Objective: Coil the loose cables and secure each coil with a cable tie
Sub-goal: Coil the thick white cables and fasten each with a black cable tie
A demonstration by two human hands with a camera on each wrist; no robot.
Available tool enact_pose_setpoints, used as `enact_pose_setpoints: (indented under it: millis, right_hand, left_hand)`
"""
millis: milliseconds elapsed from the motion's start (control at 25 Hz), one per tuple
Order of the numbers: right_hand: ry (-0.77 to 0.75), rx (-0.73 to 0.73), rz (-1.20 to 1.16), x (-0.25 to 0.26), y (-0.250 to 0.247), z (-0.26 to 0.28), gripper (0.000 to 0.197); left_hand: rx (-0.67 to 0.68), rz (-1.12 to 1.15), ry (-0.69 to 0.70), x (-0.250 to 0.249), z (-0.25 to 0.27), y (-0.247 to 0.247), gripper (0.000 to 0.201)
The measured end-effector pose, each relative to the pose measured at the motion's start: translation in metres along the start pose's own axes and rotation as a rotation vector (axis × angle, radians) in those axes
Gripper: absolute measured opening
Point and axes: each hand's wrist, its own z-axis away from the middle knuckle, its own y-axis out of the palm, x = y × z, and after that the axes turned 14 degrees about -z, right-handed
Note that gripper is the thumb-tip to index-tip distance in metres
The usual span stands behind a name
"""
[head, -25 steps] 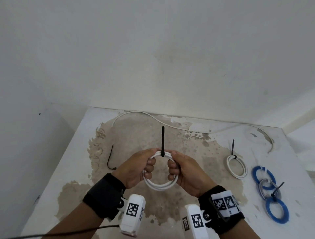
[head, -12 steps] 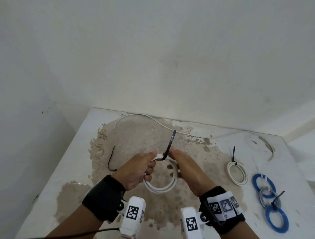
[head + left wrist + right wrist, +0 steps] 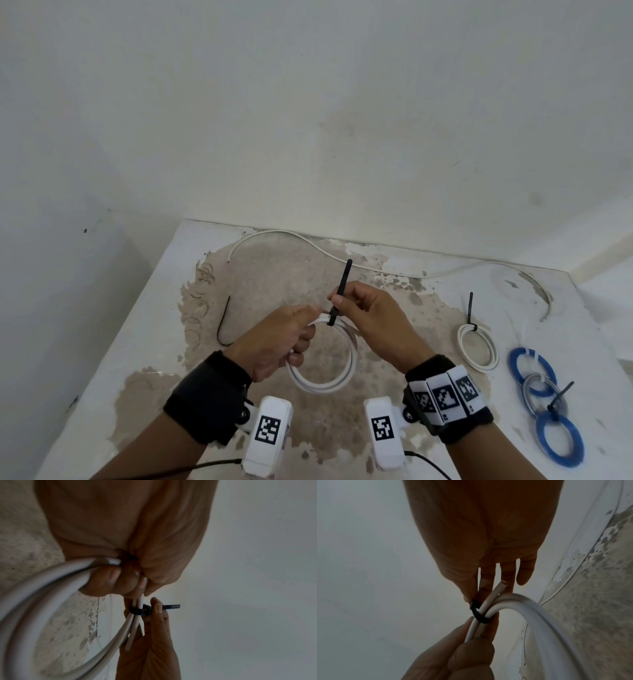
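left hand (image 3: 274, 339) gripping white coil (image 3: 329, 380), fingers curled round it, held above counter (image 3: 144, 342) mid | right hand (image 3: 373, 325) pinching black tie (image 3: 337, 298) tail, tie looped round coil top | tied coils near right edge

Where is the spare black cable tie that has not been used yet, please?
In the head view the loose black cable tie lies curved on the table, left of the left hand.
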Motion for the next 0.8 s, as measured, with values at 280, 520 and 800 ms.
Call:
enact_pose_setpoints:
  millis: [280,520,800]
  right_hand:
    - [-0.023,-0.032,-0.012,-0.0012,0.0033,-0.0027,0.013]
    - [0.011,-0.056,0.030,-0.0077,0.0076,-0.0032,0.014]
    - [0.046,-0.076,0.097,-0.0012,-0.0001,-0.0056,0.016]
  left_hand:
    - [-0.002,-0.031,0.001,-0.0024,0.0021,0.0005,0.027]
    - [-0.015,-0.028,-0.068,0.0004,0.0014,0.0044,0.026]
    - [-0.049,-0.010,-0.087,-0.0026,0.0002,0.0060,0.031]
